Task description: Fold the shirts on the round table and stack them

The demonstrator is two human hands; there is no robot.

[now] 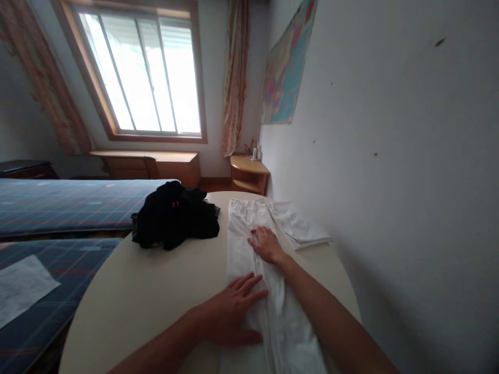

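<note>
1. Spreading left hand (pixel 230 313), with splayed fingers, over long white cloth (pixel 278 304) on round table (pixel 183 280).
2. Resting right hand (pixel 267 246) there too, with loosely extended fingers.
3. Risking bunched creases if dragging unevenly!

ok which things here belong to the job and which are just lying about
In use:
long white fabric garment, under left hand and right hand
round cream table

Apparently lying about:
crumpled black fabric heap
white paper sheet
folded white fabric (role unclear)
</note>
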